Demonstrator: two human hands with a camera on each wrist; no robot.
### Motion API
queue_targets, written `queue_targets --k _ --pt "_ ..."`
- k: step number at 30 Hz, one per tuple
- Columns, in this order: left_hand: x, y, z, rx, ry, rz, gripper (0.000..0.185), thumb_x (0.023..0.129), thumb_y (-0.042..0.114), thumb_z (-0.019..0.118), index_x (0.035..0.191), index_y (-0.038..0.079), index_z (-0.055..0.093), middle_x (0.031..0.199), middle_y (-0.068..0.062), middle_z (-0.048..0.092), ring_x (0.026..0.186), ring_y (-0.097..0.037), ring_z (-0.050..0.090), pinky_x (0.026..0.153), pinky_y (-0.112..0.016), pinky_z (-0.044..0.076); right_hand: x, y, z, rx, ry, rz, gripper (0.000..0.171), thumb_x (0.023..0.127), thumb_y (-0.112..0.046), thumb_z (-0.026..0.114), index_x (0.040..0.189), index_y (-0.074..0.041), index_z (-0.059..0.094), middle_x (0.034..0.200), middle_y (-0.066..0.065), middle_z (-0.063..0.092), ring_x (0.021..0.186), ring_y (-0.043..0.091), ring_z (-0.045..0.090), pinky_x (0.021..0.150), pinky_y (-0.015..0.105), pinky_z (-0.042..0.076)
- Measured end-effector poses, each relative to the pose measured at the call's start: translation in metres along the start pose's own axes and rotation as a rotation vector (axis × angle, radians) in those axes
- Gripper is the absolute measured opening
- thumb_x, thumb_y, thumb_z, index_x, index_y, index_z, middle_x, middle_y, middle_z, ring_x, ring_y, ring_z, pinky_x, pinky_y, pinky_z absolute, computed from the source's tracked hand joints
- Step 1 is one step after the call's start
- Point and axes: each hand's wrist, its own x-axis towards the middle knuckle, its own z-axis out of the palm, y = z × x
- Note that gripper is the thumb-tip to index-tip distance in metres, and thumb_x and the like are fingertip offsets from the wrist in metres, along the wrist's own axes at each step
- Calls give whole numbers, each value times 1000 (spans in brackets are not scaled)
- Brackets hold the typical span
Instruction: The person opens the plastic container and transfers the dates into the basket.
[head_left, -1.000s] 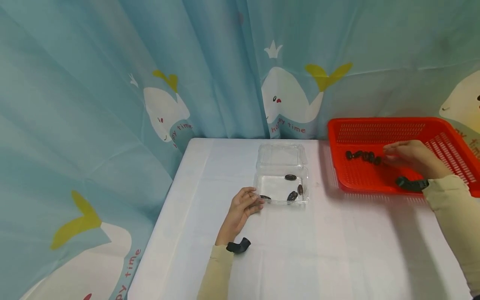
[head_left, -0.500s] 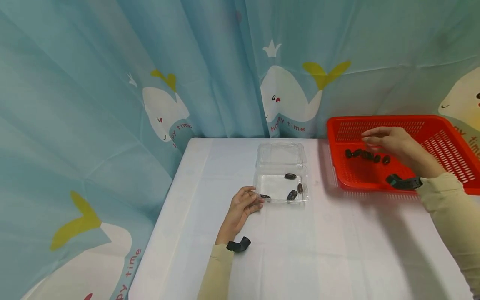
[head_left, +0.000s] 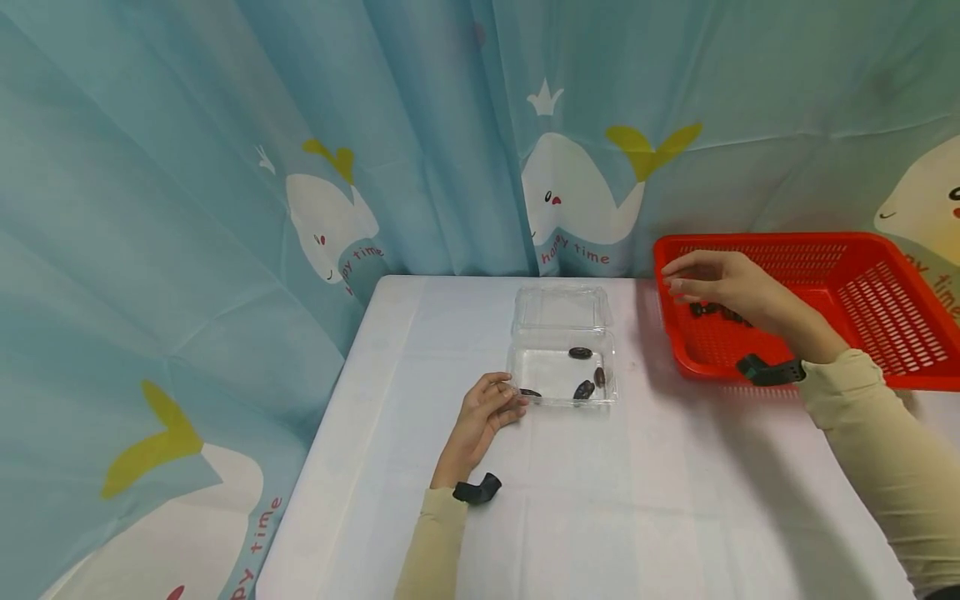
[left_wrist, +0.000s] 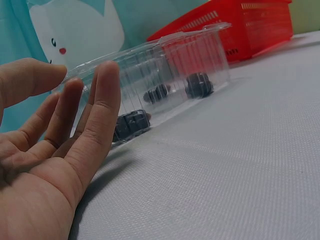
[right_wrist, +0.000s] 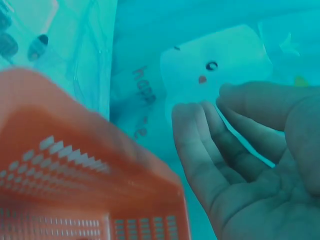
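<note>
While both hands' fingers (head_left: 678, 283) loose and empty, four dark pieces (head_left: 583, 389) in one clear box (head_left: 558, 311)

Both arms in long pale yellow-beige sleeves, cuffs ending at the wrists. A black strap-mounted device sits on the left wrist (head_left: 477, 491) and another on the right wrist (head_left: 767, 371). Both hands bare.
</note>
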Motion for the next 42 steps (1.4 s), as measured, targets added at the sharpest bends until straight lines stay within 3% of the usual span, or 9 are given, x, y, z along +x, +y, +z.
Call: queue_targets --k 3,10,19,26,35,42 --pt "0 0 0 -12 2 -2 43 107 9 57 145 -3 41 111 -3 65 106 -17 73 94 -28 62 3 -7 12 -7 -43 -1 36 102 -27 70 132 -10 65 109 -9 75 97 18 75 73 28 58" --pt "0 0 1 -15 4 -2 45 107 10 58 146 -3 41 109 -2 65 106 -17 73 93 -29 62 13 -20 39 30 -177 -78 32 102 -14 67 132 -3 65 123 6 69 105 13 72 91 23 61" --pt "-1 1 2 -11 4 3 44 107 9 57 146 -4 40 109 -2 65 105 -16 74 92 -28 62 31 -21 81 89 -299 -130 27 104 -7 60 130 1 64 125 16 66 104 16 71 95 31 62" --pt "-1 1 3 4 12 4 42 107 8 56 145 -3 41 109 -2 66 105 -16 74 92 -29 62 43 -17 119 82 -335 -100 30 103 -8 61 130 4 63 127 31 65 110 37 71 98 38 62" --pt "2 0 2 -1 18 -3 42 107 10 58 144 -1 42 110 -3 65 105 -16 73 92 -29 62 54 -11 162 131 -434 -74 34 103 -9 60 131 11 60 127 31 64 112 38 68 101 43 61" --pt "1 1 3 -20 13 -4 42 107 8 57 144 -3 41 110 -3 65 103 -16 73 91 -28 62 59 -8 183 116 -470 -53 30 101 -6 62 127 10 64 122 27 68 106 33 71 96 39 63"
